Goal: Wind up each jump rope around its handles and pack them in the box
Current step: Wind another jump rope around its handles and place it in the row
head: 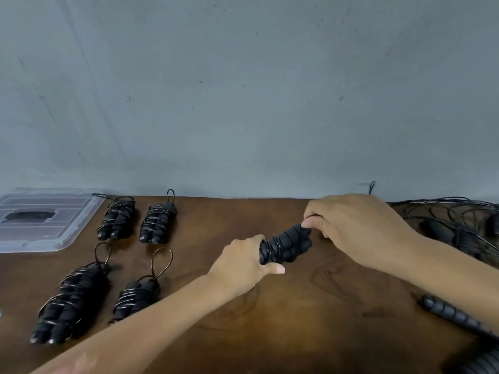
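My left hand (244,261) grips the near end of a pair of black jump rope handles (286,242) held just above the brown table (310,306), with thin cord wound round them. My right hand (359,226) pinches the cord at the far end of those handles. Several wound bundles lie on the left: two at the back (116,217) (158,222) and two nearer me (71,298) (135,298). A clear plastic box (46,220) lies at the far left corner, lid side up.
A tangle of loose black ropes and handles (456,225) lies at the far right. Another black handle (456,317) lies at the near right under my right forearm. A grey wall rises behind the table's back edge.
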Available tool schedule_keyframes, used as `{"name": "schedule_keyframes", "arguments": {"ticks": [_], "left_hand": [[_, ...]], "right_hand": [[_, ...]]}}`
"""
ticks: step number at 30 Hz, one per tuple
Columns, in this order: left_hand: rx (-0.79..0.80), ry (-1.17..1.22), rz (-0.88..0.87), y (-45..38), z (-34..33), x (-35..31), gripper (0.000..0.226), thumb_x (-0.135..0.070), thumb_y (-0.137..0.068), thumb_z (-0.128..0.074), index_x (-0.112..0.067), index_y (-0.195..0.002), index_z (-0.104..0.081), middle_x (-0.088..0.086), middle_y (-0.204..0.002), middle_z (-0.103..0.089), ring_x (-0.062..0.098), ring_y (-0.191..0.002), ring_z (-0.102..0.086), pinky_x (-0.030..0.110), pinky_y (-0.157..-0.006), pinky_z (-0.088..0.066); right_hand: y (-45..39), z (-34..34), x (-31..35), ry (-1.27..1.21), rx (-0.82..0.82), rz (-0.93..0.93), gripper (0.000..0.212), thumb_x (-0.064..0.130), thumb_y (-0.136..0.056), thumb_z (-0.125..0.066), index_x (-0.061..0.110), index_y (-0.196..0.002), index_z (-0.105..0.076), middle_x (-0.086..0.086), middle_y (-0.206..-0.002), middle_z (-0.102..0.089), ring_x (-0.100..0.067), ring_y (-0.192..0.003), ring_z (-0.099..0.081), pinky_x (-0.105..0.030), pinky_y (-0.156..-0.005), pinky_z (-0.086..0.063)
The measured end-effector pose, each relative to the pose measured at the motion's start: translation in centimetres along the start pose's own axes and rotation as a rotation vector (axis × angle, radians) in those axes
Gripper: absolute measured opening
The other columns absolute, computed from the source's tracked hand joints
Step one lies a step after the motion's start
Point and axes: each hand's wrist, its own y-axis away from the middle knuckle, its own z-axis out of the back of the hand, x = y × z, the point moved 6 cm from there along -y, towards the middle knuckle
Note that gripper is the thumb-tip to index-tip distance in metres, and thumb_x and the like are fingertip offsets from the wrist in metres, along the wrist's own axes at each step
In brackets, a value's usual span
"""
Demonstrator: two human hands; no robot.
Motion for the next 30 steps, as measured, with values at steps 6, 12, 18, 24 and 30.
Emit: {"name": "schedule_keyframes", "arguments": {"ticks": [6, 12, 18, 24, 30], "left_hand": [[0.028, -0.217, -0.193, 1.6, 0.9, -2.2, 0.052, -0.066, -0.085, -0.072, -0.026, -0.108, -0.048, -0.004, -0.081, -0.060, 0.024, -0.075, -0.060, 0.034, -0.068, -0.049], [-0.009, 0.048, -0.327, 3.1, 2.5, -2.3, 0.046, -0.063, -0.082, -0.078, -0.036, -0.084, -0.041, -0.007, -0.066, -0.052, 0.012, -0.061, -0.046, 0.027, -0.058, -0.035], [-0.095, 0.538, -0.263, 3.8, 3.2, -1.1, 0.030, -0.037, -0.086, -0.084, -0.020, -0.100, -0.064, 0.004, -0.077, -0.069, 0.011, -0.060, -0.052, 0.025, -0.062, -0.047], [-0.085, 0.850, -0.125, 3.8, 2.2, 0.7, 0.019, -0.025, -0.094, -0.078, -0.019, -0.106, -0.065, 0.010, -0.074, -0.070, 0.024, -0.054, -0.051, 0.023, -0.047, -0.040], [-0.123, 0.991, 0.004, 3.6, 1.8, 2.6, 0.022, -0.025, -0.096, -0.073, -0.010, -0.107, -0.062, 0.015, -0.075, -0.069, 0.023, -0.051, -0.047, 0.025, -0.044, -0.035]], "right_hand": [[-3.5, -1.0, -3.1, -0.547, -0.035, -0.002, 0.012, 0.036, -0.094, -0.069, 0.032, -0.086, -0.076, 0.017, -0.075, -0.071, -0.006, -0.072, -0.064, -0.023, -0.065, -0.046], [-4.7, -4.9, -4.3, -0.916, 0.063, -0.046, 0.012, 0.019, -0.094, -0.071, 0.011, -0.093, -0.080, -0.001, -0.085, -0.079, 0.002, -0.081, -0.071, -0.011, -0.080, -0.052], [-4.1, -8.1, -2.3, -1.034, 0.089, 0.024, 0.063, -0.014, -0.092, -0.056, 0.035, -0.057, -0.073, 0.015, -0.060, -0.066, 0.005, -0.061, -0.058, -0.012, -0.065, -0.044], [-2.9, -9.9, -2.0, -0.995, 0.090, -0.005, 0.041, 0.032, -0.104, -0.054, 0.017, -0.071, -0.073, 0.013, -0.056, -0.047, -0.022, -0.055, -0.030, -0.025, -0.056, -0.025], [-1.3, -9.1, -1.8, -0.740, 0.127, -0.035, 0.048, 0.036, -0.106, -0.050, 0.013, -0.068, -0.069, 0.025, -0.100, -0.073, 0.005, -0.057, -0.054, -0.009, -0.064, -0.037]]}}
